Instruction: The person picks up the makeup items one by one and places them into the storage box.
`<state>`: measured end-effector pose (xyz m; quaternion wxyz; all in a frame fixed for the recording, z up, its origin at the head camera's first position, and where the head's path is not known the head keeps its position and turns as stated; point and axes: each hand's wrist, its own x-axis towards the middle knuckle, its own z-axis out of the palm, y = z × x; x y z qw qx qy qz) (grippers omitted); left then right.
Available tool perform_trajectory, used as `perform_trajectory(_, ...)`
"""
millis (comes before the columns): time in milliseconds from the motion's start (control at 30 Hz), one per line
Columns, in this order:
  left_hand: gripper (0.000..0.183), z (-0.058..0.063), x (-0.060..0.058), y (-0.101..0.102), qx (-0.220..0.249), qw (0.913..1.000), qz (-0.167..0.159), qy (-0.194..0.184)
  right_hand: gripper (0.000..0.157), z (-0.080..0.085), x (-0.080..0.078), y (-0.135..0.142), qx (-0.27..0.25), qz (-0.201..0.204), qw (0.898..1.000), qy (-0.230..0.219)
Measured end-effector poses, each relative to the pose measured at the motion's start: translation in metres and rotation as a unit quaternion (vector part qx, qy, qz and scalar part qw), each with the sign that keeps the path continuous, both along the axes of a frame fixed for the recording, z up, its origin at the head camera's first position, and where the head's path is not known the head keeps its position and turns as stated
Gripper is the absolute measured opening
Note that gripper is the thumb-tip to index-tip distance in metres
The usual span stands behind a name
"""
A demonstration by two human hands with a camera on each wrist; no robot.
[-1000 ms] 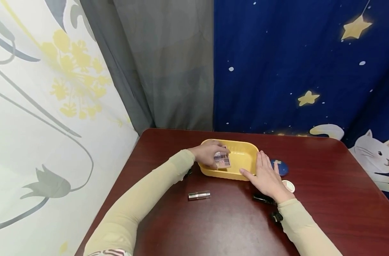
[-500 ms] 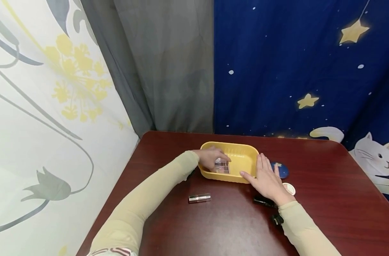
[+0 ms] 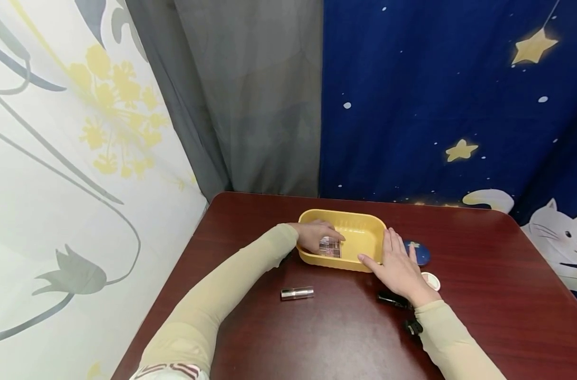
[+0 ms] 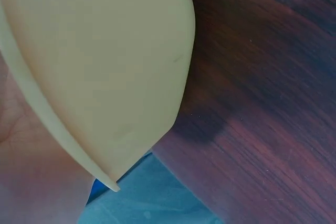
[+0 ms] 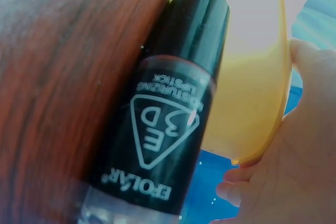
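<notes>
A yellow plastic basket [image 3: 362, 244] stands on the table, its outer wall [image 4: 105, 66] filling much of the left wrist view. My left hand [image 3: 316, 236] reaches over its left rim and holds an eyeshadow palette [image 3: 330, 247] low inside; the fingertips are partly hidden. My right hand [image 3: 398, 266] lies with straight fingers along the basket's right end, the thumb at the front rim. In the right wrist view that hand [image 5: 294, 156] is against the yellow wall [image 5: 247, 87]. A black lipstick tube [image 5: 157, 114] lies under the right wrist.
A silver tube [image 3: 297, 293] lies in front of the basket. To its right are a blue rounded object [image 3: 417, 254] and a small white round item [image 3: 431, 281], partly behind my right hand. Curtains [image 3: 250, 105] hang behind the table [image 3: 336, 332], and a patterned wall is at left.
My left hand has lowered the palette into the left part of the basket, where it now sits flatter. My right hand has stayed at the basket's right end.
</notes>
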<state>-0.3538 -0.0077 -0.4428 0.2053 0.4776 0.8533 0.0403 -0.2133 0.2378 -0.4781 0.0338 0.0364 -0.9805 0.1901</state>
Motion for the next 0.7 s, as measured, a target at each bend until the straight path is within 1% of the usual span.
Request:
perform_trajectory(133,0.073,-0.0004,-0.0016,0.001,0.006,0.9999,0.001,-0.011,0.117,-0.0008,-0.0002,0.001,0.002,-0.001,1.0,-0.004)
perform_trajectory(333,0.063,-0.0022,-0.0033,0.0014,0.009,0.9993,0.017,-0.032,0.117,-0.0001,0.0009,0.0003,0.0,0.002,1.0,-0.007)
perform_trajectory(700,0.063,-0.0082,-0.004,0.0032,0.015,0.9992,0.027,-0.024,0.117,0.0021,0.0013,0.0003,-0.001,0.003,1.0,-0.007)
